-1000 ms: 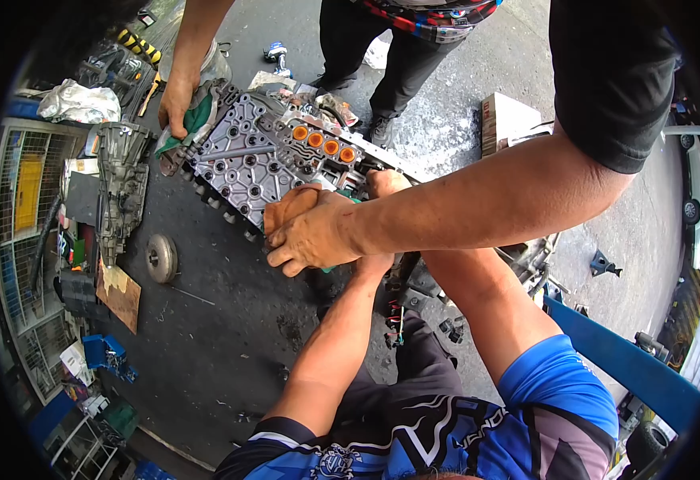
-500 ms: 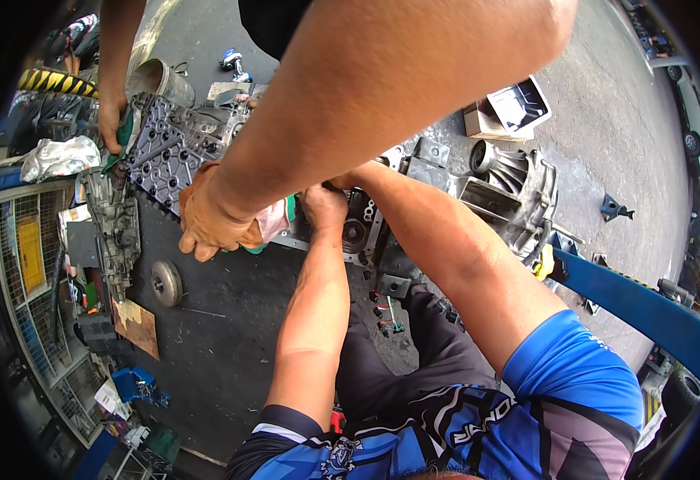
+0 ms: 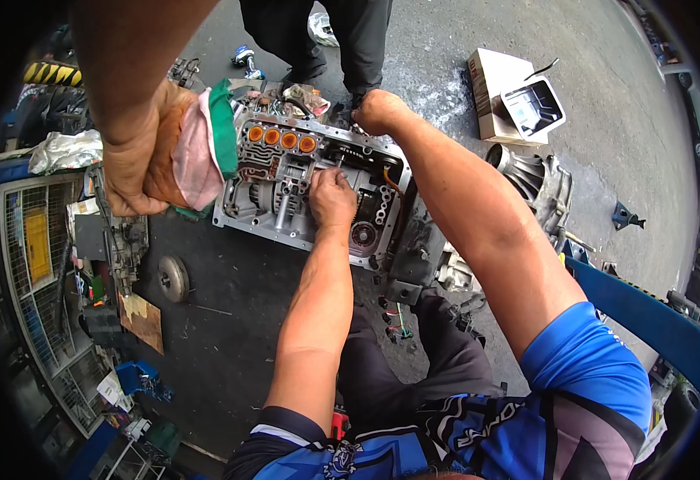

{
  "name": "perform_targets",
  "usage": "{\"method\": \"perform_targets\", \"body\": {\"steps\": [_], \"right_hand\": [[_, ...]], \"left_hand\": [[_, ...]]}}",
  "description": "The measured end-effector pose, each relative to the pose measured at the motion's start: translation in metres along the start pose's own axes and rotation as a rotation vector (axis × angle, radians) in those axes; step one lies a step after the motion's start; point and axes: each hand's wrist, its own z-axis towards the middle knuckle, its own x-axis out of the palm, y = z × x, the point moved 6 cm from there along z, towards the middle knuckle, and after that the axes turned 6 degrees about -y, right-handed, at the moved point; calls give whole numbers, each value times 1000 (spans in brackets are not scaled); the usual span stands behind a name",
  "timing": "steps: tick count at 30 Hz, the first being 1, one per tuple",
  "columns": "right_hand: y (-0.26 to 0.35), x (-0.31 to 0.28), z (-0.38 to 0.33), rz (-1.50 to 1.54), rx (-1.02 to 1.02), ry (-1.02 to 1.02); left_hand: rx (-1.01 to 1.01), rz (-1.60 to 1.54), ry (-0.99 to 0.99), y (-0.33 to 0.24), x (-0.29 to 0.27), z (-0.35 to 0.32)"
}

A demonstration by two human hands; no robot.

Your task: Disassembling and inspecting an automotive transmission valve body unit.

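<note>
An open gearbox housing [image 3: 306, 234] lies across the middle, its metal inner parts exposed, with a row of orange-brown round pieces [image 3: 271, 137] near its far left. My left hand [image 3: 334, 200] reaches into the housing's middle, fingers curled downward; whatever they hold is hidden. At the far rim, my right hand [image 3: 380, 112] is closed, its fingertips mostly out of sight behind the knuckles. Left of the housing, a co-worker's hand [image 3: 130, 176] grips a bundle of pink, orange and green cloth [image 3: 196, 156].
A cardboard box [image 3: 490, 84] with a dark-lined pan [image 3: 532, 108] stands far right. Beside the housing is a finned metal casing [image 3: 546, 188]; a blue beam [image 3: 646, 300] runs along the right. A round metal disc [image 3: 174, 279] sits on the floor at left. Another person's legs [image 3: 358, 40] stand beyond.
The co-worker's arm and cloth have moved left, and the grey holed plate no longer shows, uncovering the housing's inside. My right hand has moved up to the far rim; my left shifted slightly right.
</note>
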Motion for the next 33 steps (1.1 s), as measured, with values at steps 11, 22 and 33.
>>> {"method": "perform_targets", "body": {"steps": [11,22,33], "right_hand": [[4,79,60,-176,-190,401],[34,56,38,-163,-146,397],[25,67,43,-57,-3,378]], "left_hand": [[41,-5,35,-6,3,1],[25,-4,-2,4,-7,2],[-19,21,-15,10,-5,-1]]}}
